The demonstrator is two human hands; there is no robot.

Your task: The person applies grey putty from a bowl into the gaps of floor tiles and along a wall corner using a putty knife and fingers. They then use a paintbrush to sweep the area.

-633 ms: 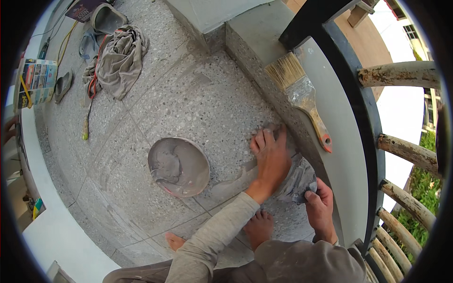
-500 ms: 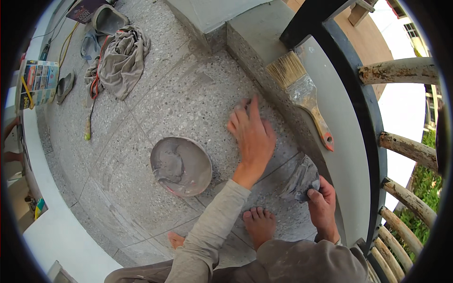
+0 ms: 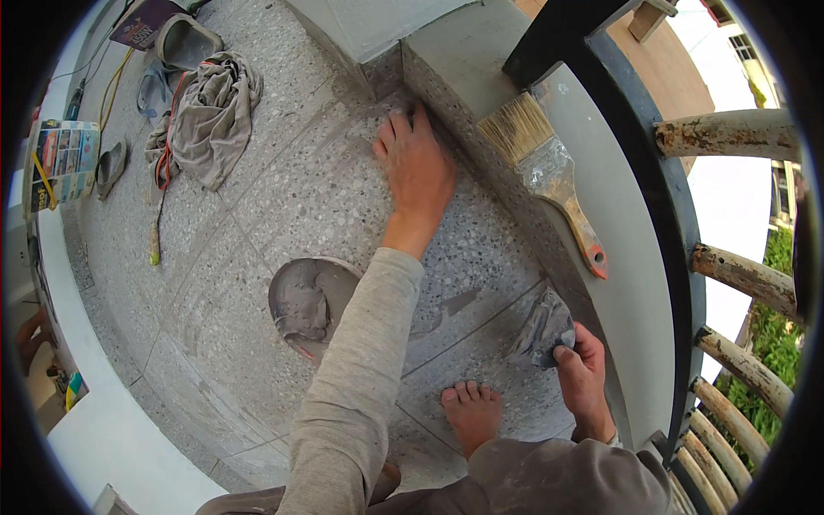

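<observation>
My left hand (image 3: 415, 163) is stretched forward to the speckled tile floor (image 3: 335, 172) near the inner corner of the step (image 3: 438, 60). Its fingers are apart and slightly bent, with nothing visible in them. My right hand (image 3: 577, 373) grips a grey, paste-smeared flexible scraper (image 3: 541, 330) low at the right, thumb on top. A round bowl of grey paste (image 3: 300, 305) sits on the floor, partly hidden behind my left forearm. A wide brush (image 3: 549, 172) with a wooden handle lies on the ledge above my right hand.
Crumpled cloth (image 3: 210, 120), sandals (image 3: 184, 43), a long-handled tool (image 3: 154, 249), cables, and a printed bucket (image 3: 62, 159) are at upper left. A railing with rusty bars (image 3: 738, 275) runs along the right. A white ledge (image 3: 129, 446) edges the lower left. My bare foot (image 3: 472, 416) is below.
My left hand has moved forward and up-left along the step's base toward its corner. My left forearm now covers part of the bowl. My right hand stays about where it was.
</observation>
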